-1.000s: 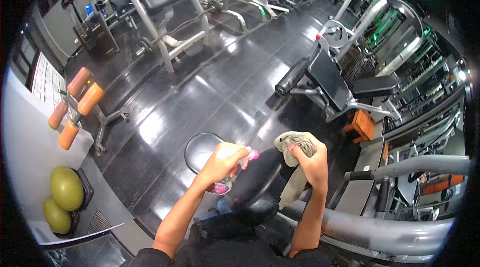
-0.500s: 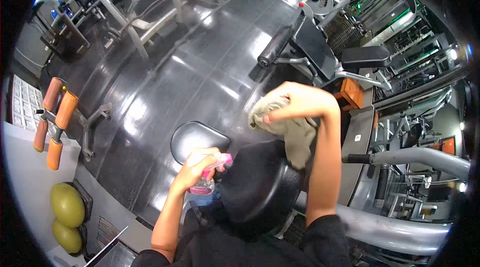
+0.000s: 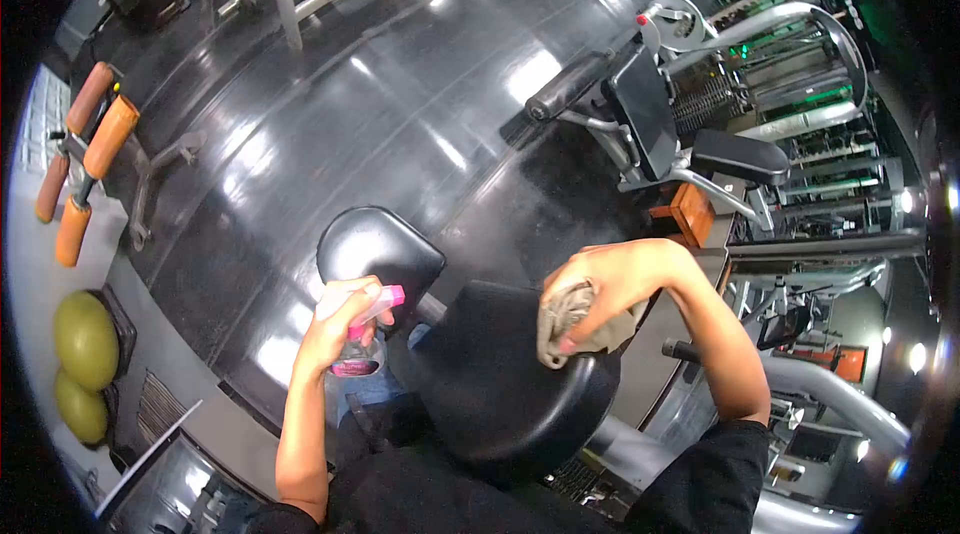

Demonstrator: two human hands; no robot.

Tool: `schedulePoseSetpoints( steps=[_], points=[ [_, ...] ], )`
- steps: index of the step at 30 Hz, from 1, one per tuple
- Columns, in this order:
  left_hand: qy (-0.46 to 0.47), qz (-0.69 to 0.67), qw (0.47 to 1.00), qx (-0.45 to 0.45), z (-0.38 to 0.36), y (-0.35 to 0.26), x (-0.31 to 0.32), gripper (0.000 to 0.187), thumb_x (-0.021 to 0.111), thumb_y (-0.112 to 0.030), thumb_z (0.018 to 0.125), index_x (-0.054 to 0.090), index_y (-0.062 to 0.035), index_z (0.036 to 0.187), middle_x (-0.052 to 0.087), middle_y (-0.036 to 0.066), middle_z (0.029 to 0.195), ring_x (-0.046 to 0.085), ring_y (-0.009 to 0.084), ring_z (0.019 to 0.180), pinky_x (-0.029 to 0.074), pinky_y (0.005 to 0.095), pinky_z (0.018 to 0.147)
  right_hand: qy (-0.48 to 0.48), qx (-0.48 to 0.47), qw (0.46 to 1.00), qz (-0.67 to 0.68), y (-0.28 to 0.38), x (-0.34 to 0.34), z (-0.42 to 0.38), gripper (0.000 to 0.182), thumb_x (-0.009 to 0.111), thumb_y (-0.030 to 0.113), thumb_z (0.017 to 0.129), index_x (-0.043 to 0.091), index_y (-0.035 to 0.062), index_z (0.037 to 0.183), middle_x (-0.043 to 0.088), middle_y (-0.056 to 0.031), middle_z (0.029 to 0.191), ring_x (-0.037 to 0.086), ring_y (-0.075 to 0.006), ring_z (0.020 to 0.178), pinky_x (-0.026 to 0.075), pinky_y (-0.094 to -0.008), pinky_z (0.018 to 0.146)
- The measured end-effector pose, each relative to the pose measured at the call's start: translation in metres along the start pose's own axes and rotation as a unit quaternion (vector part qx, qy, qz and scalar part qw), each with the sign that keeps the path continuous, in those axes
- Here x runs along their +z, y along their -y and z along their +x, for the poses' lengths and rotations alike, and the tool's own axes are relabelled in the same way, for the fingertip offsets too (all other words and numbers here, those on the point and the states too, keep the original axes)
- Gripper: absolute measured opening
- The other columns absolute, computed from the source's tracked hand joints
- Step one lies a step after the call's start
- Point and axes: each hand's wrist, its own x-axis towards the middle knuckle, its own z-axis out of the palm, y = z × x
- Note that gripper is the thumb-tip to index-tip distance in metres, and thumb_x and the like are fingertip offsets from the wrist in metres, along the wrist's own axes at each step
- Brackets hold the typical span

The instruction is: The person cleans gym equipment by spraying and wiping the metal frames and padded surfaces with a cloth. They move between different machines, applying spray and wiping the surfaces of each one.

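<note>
My left hand point(image 3: 340, 326) is wrapped round a clear spray bottle point(image 3: 358, 359) with a pink nozzle, held upright near a small black padded seat point(image 3: 375, 249). My right hand point(image 3: 610, 294) grips a crumpled grey-green cloth point(image 3: 568, 322) at the right edge of a large black pad point(image 3: 490, 364) in front of my body. The cloth appears to touch the pad. Part of the cloth is hidden under my palm and fingers.
Orange foam rollers point(image 3: 110, 137) on a metal frame stand at the left, above green balls point(image 3: 86, 339). A machine with black pads point(image 3: 645, 109) is at the upper right, near an orange-brown wooden box point(image 3: 690, 214). A grey metal bar point(image 3: 835, 389) runs at the right.
My right hand has come down with the cloth onto the pad's edge, and the cloth no longer hangs down. My left hand and the bottle show farther left. The whole view has shifted.
</note>
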Motion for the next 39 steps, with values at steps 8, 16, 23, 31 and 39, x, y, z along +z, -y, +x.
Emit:
schedulePoseSetpoints(
  steps=[8, 16, 23, 31, 39],
  points=[
    [-0.087, -0.016, 0.995, 0.037, -0.025, 0.019, 0.027, 0.049, 0.052, -0.042, 0.093, 0.063, 0.0046, 0.081, 0.065, 0.012, 0.073, 0.054, 0.0127, 0.048, 0.044, 0.0248, 0.047, -0.023, -0.01, 0.992, -0.126, -0.033, 0.008, 0.087, 0.045, 0.077, 0.042, 0.078, 0.071, 0.0074, 0.106, 0.073, -0.0144, 0.095, 0.07, -0.0304, 0.09, 0.054, -0.0378, 0.08],
    [-0.137, -0.049, 0.988, 0.043, -0.047, 0.038, 0.034, 0.04, 0.05, -0.032, 0.095, 0.064, 0.0042, 0.085, 0.065, 0.011, 0.078, 0.053, 0.0121, 0.052, 0.043, 0.0247, 0.05, 0.11, -0.205, 0.971, -0.06, 0.002, -0.018, 0.02, 0.041, 0.08, 0.032, 0.075, 0.071, 0.0044, 0.104, 0.073, -0.0129, 0.094, 0.07, -0.0273, 0.09, 0.054, -0.0359, 0.077],
    [-0.16, -0.08, 0.983, 0.042, -0.053, 0.048, 0.042, 0.041, 0.051, -0.034, 0.095, 0.063, 0.0032, 0.083, 0.064, 0.01, 0.077, 0.052, 0.011, 0.052, 0.043, 0.0247, 0.049, -0.004, -0.141, 0.964, -0.224, -0.023, 0.023, 0.111, 0.036, 0.075, 0.036, 0.08, 0.071, 0.009, 0.103, 0.071, -0.0138, 0.091, 0.069, -0.0317, 0.087, 0.053, -0.04, 0.077],
    [-0.168, -0.066, 0.982, 0.059, -0.055, 0.044, 0.034, 0.043, 0.051, -0.038, 0.096, 0.063, 0.0019, 0.082, 0.064, 0.009, 0.077, 0.052, 0.0109, 0.051, 0.042, 0.0244, 0.049, 0.105, -0.276, 0.951, -0.088, 0.021, 0.008, 0.045, 0.032, 0.078, 0.022, 0.078, 0.071, 0.007, 0.105, 0.072, -0.0096, 0.1, 0.07, -0.027, 0.09, 0.055, -0.0353, 0.076],
    [-0.179, -0.074, 0.979, 0.07, -0.064, 0.045, 0.028, 0.042, 0.052, -0.037, 0.095, 0.062, 0.001, 0.082, 0.064, 0.01, 0.077, 0.052, 0.0114, 0.051, 0.042, 0.0243, 0.049, 0.04, -0.127, 0.954, -0.27, -0.005, 0.013, 0.103, 0.033, 0.072, 0.034, 0.082, 0.07, 0.0112, 0.106, 0.072, -0.0136, 0.093, 0.069, -0.0336, 0.09, 0.053, -0.0414, 0.081]
  ],
)
